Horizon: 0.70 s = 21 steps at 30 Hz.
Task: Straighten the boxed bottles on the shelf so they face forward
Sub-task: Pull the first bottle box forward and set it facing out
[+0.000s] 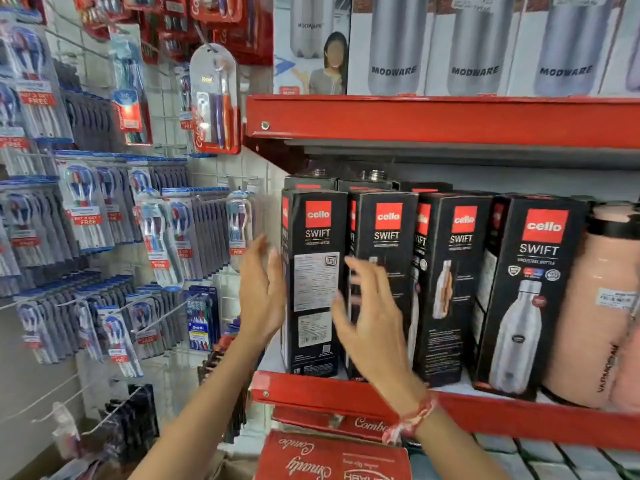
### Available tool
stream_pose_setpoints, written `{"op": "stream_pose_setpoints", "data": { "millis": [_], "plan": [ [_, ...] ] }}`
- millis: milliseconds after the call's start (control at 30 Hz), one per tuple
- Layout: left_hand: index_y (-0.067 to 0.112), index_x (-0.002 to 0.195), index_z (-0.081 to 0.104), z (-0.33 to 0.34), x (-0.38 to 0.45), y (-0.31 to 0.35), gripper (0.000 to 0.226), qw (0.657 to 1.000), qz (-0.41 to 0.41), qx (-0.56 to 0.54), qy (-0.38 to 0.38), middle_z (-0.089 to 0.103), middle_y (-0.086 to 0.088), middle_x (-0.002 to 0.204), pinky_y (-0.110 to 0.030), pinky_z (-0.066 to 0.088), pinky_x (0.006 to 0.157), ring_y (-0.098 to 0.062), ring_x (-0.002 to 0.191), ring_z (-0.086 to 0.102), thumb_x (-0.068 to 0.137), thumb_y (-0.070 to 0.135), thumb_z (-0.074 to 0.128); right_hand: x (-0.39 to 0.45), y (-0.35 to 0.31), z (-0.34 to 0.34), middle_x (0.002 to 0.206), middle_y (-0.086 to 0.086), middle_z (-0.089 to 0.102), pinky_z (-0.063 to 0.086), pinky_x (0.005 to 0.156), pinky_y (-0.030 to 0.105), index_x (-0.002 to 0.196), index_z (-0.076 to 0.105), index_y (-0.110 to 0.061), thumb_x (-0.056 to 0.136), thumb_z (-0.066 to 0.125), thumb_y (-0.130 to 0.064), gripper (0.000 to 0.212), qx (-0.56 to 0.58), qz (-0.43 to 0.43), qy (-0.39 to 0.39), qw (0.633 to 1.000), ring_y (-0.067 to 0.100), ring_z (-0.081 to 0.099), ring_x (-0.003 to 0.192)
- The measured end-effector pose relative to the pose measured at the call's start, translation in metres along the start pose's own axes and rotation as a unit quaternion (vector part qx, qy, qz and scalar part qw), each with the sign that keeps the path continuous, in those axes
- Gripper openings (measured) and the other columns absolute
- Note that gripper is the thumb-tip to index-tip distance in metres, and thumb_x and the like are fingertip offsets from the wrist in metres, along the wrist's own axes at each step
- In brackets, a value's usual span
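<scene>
Several black "cello SWIFT" bottle boxes stand in a row on the red shelf [485, 408]. The leftmost box [313, 289] shows its label side with white stickers. The second box [388, 244] and third box [446, 292] are turned at an angle. The right box [530, 292] shows its bottle picture. My left hand [261, 292] is open, just left of the leftmost box. My right hand [372, 317] is open with fingers spread, in front of the gap between the first and second boxes. Whether either hand touches a box is unclear from blur.
A pink flask [595, 306] stands at the right end of the row. More black boxes stand behind. White MODWARE boxes [474, 46] fill the shelf above. Toothbrush packs [86, 220] hang on hooks to the left. Red "Combo" boxes [332, 455] lie below.
</scene>
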State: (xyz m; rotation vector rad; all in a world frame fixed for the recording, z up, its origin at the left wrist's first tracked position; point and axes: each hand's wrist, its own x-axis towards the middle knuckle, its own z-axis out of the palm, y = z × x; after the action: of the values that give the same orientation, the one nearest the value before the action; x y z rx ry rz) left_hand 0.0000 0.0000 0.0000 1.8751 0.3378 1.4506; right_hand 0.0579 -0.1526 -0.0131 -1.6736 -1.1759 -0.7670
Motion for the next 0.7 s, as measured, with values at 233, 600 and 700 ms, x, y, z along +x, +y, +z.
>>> {"op": "stream_pose_setpoints", "data": {
  "millis": [233,600,700],
  "plan": [
    [0.032,0.119,0.059,0.008,-0.007,-0.073,0.078,0.931,-0.278,-0.123,-0.203,0.065,-0.001,0.124,-0.05,0.038,0.109,-0.022,0.12,0.057,0.071,0.086,0.03,-0.046,-0.014,0.077,0.159,0.019,-0.003,0.029,0.113,0.038,0.144,-0.03,-0.018,0.089,0.049,-0.055,0.103,-0.066,0.239,-0.181,0.952,0.034,0.025,0.143],
    [0.05,0.127,0.043,-0.053,0.001,-0.009,0.049,0.95,-0.134,-0.154,-0.238,0.07,0.018,0.107,-0.026,0.051,0.087,0.007,0.099,0.064,0.083,0.04,0.062,-0.006,-0.022,0.033,0.158,-0.006,-0.001,0.035,0.109,0.033,0.135,-0.037,-0.045,0.089,0.057,-0.046,0.105,0.083,0.197,-0.206,0.955,0.017,0.033,0.138],
    [0.044,0.141,0.029,-0.063,-0.008,-0.007,0.075,0.952,-0.097,-0.143,-0.251,0.069,0.008,0.116,-0.021,0.055,0.081,-0.008,0.104,0.067,0.078,0.026,0.067,0.004,-0.018,0.01,0.148,-0.026,-0.006,0.015,0.108,0.015,0.14,-0.029,-0.042,0.09,0.062,-0.033,0.104,0.15,0.185,-0.272,0.932,-0.011,0.007,0.132]
  ]
}}
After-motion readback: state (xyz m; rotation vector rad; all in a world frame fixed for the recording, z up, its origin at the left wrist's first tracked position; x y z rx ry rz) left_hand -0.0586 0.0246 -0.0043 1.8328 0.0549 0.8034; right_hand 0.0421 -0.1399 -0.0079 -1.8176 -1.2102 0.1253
